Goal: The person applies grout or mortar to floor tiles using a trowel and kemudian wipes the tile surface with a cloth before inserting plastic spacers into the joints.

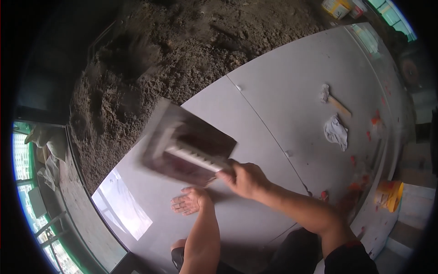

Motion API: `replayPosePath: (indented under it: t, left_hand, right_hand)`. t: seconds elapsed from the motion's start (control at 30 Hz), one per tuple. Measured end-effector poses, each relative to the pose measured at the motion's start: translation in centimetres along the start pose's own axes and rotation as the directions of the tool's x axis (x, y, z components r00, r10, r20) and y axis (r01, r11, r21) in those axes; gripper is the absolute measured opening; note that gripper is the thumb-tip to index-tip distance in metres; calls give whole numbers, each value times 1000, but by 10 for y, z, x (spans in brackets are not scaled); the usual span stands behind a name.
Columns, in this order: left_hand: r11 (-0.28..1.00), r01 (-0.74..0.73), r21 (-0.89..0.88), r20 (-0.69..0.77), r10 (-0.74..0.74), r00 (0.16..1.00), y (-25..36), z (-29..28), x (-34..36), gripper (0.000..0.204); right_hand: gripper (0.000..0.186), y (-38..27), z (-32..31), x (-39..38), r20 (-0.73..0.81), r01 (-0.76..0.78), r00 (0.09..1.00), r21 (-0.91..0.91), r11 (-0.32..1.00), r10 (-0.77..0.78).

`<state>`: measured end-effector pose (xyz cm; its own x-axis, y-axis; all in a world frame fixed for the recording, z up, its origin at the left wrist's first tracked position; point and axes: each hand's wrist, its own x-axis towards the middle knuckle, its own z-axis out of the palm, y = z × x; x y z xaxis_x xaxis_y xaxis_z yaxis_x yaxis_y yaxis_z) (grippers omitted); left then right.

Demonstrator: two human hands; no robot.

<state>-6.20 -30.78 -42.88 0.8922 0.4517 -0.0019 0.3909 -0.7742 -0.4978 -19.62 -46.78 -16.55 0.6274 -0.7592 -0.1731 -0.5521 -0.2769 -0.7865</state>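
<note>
My right hand [244, 179] is closed round the end of the pale, ridged handle of a rectangular hand float [200, 130]. Motion blurs the float, which is tilted above the light grey floor tiles [214, 105]; I cannot tell whether any edge touches them. My left hand [189, 201] rests on the tile just below the float, palm side down as far as I can tell, fingers spread and holding nothing. Both bare forearms reach in from the lower edge.
Rough brown mortar or sand [182, 59] borders the tiles at the far left. A wooden-handled mallet [339, 106] with a wrapped-looking head and a crumpled white cloth [336, 132] lie on the right tile. Red plastic bits [324, 195] and a yellow bucket [388, 195] are farther right.
</note>
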Motion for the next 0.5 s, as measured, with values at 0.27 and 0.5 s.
replayPosePath:
  t: [0.27,0.5]
  left_hand:
    - [999,33,19,-174,-29,984,-2,-21,-4,71]
    - [975,-4,-220,-123,-24,992,-5,-27,-10,71]
  right_hand:
    - [59,10,2,30,261,-174,949,-34,984,177]
    - [43,-32,-5,22,20,27,999,100,995,-29]
